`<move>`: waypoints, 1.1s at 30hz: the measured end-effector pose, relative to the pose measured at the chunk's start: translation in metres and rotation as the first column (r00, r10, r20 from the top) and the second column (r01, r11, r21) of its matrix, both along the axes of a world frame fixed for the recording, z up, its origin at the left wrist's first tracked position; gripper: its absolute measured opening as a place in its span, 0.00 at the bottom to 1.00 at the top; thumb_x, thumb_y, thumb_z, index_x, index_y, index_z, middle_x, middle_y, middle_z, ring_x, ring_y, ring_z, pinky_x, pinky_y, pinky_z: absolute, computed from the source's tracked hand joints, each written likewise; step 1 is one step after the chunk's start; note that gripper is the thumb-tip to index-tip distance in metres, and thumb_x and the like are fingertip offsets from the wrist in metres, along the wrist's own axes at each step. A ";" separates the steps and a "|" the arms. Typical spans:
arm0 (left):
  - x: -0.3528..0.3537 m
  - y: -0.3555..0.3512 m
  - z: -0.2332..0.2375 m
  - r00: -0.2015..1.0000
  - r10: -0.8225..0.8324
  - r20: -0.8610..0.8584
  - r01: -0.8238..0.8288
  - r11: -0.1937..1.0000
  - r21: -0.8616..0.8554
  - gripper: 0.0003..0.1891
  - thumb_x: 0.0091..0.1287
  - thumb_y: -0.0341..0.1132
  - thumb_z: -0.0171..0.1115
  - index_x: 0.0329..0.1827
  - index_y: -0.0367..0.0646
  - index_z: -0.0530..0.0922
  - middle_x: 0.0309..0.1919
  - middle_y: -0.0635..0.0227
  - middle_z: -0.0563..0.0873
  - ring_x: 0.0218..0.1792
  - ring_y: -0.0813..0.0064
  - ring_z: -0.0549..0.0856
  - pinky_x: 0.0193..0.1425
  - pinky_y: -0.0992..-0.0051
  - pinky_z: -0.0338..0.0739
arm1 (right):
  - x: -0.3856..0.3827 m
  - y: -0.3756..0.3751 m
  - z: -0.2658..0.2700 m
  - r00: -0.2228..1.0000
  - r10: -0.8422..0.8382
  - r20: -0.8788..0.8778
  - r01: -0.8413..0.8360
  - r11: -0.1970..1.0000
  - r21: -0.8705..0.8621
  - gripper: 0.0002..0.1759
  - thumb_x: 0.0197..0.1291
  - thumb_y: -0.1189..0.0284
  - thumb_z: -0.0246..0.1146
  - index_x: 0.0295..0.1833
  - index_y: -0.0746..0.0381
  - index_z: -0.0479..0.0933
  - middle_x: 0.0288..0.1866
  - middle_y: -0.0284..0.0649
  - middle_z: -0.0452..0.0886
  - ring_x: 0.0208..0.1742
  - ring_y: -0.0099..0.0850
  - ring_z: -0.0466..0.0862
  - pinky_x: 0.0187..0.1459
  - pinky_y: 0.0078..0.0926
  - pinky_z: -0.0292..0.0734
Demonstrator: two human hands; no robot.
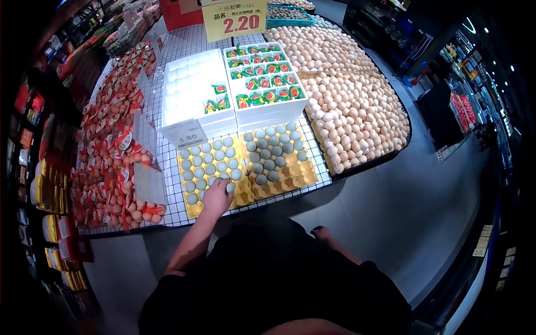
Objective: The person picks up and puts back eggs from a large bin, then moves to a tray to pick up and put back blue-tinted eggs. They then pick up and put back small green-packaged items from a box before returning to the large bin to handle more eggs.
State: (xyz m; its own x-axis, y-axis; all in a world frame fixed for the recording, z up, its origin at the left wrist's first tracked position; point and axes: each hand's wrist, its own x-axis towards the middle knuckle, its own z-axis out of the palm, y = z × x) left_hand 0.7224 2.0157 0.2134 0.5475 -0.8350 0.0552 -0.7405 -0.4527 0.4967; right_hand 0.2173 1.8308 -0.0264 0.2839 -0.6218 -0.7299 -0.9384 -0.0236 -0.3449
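My left hand (pixel 216 195) reaches over the front of the left yellow egg tray (pixel 242 196), its fingers closed around a pale bluish egg (pixel 230 188). More pale bluish eggs (pixel 210 169) fill most of that tray behind and beside the hand. Right next to it, a second egg tray (pixel 290 180) holds similar eggs (pixel 277 151) at its back and left, with bare cups at the front right. My right hand (pixel 320 232) hangs low by my body, away from the table; it is small and dark, and its fingers are hard to make out.
Two white foam boxes (pixel 262 117) with green-and-red wrapped items stand behind the trays. Red-netted eggs (pixel 120 167) lie at left, divided off by clear panels. Loose brown eggs (pixel 357 111) are heaped at right. Price signs (pixel 234 19) stand above. The table's grid top (pixel 173 209) ends before my body.
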 end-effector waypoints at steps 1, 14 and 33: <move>-0.001 -0.001 0.000 1.000 -0.013 0.002 0.013 1.000 0.010 0.20 0.68 0.37 0.77 0.63 0.51 0.89 0.57 0.62 0.90 0.55 0.52 0.91 0.57 0.54 0.89 | 0.009 -0.003 0.003 0.999 -0.030 0.040 0.032 0.999 -0.037 0.30 0.71 0.51 0.75 0.66 0.62 0.92 0.63 0.53 0.95 0.64 0.50 0.93 0.71 0.45 0.85; -0.025 -0.042 -0.028 1.000 -0.026 0.017 0.024 0.994 0.110 0.19 0.67 0.37 0.77 0.61 0.52 0.90 0.53 0.62 0.90 0.53 0.52 0.92 0.55 0.53 0.88 | -0.053 -0.005 -0.010 0.998 -0.041 -0.053 0.043 0.998 0.037 0.29 0.70 0.49 0.72 0.63 0.62 0.93 0.66 0.53 0.93 0.69 0.53 0.91 0.73 0.45 0.84; -0.164 -0.149 -0.005 0.955 0.192 0.227 -0.179 0.981 -0.077 0.20 0.67 0.35 0.77 0.61 0.41 0.90 0.54 0.55 0.91 0.57 0.50 0.90 0.64 0.54 0.85 | -0.310 -0.099 -0.086 0.978 -0.206 -0.035 0.209 0.974 0.090 0.30 0.70 0.53 0.74 0.62 0.68 0.92 0.63 0.58 0.94 0.64 0.51 0.93 0.70 0.46 0.86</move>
